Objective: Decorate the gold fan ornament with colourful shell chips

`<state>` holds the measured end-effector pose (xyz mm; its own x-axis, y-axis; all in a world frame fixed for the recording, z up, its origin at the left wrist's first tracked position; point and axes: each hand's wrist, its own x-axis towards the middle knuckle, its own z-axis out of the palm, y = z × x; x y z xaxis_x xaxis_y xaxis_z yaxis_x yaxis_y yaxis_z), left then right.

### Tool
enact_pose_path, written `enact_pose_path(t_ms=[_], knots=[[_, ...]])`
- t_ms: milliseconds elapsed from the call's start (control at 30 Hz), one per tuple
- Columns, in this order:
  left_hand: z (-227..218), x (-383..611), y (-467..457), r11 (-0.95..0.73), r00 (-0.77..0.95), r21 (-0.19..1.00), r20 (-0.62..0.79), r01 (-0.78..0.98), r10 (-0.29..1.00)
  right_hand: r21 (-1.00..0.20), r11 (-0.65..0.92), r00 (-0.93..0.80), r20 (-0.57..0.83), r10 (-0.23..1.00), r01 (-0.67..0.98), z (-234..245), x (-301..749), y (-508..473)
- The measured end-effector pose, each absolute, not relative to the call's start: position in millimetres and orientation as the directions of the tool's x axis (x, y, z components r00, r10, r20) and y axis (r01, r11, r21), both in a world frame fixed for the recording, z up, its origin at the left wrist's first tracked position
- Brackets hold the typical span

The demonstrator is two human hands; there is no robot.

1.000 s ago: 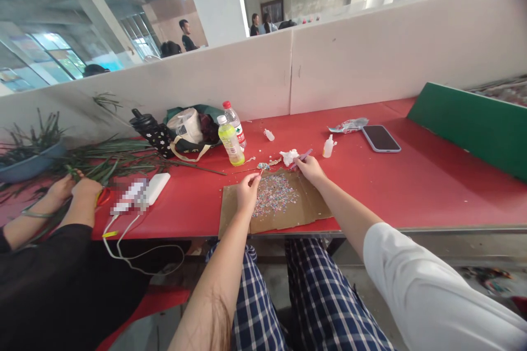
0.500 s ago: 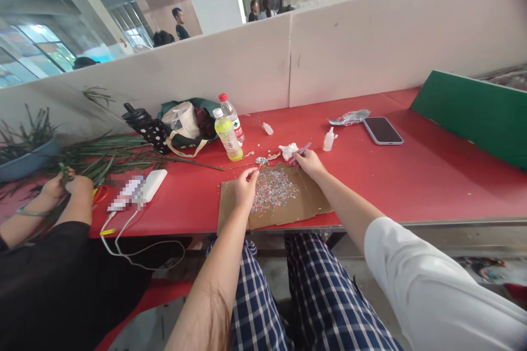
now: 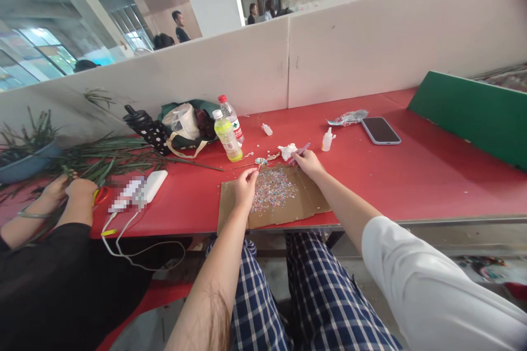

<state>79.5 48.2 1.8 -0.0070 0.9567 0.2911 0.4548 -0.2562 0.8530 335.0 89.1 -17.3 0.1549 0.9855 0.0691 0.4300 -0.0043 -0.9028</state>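
My left hand [image 3: 246,187] pinches a thin stick with a small sequin-covered disc [image 3: 261,161] at its tip, held just above the far edge of a cardboard sheet [image 3: 234,209]. Multicoloured sequins [image 3: 274,190] lie in a loose heap on that sheet. My right hand [image 3: 308,164] rests at the cardboard's far right corner, shut on a slim purple tool [image 3: 302,151], possibly a pen or tweezers. A crumpled white tissue [image 3: 287,151] lies just beyond it. A co-worker's hands [image 3: 68,189] at the left hold long green leaves [image 3: 107,156].
On the red table [image 3: 370,192] stand two drink bottles [image 3: 227,135], small glue bottles [image 3: 327,140], a black flask [image 3: 146,129] and a cloth bag [image 3: 185,123]. A phone [image 3: 381,130], red-handled scissors [image 3: 101,195] and a corded power bank [image 3: 153,186] lie there. A white partition [image 3: 370,38] runs behind.
The whole scene sits slightly higher in the view than a second ago. My hands keep the same hold over the cardboard, and the disc stays close to my right hand.
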Motion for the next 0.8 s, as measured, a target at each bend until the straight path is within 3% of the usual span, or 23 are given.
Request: enact_pose_path(t_ms=[800], knots=[[-1.9,82.5,47.9,-0.217,0.042,0.841,0.226,0.496,0.973,-0.912,0.002,0.175,0.081,0.981,0.410,-18.5,335.0,90.2]])
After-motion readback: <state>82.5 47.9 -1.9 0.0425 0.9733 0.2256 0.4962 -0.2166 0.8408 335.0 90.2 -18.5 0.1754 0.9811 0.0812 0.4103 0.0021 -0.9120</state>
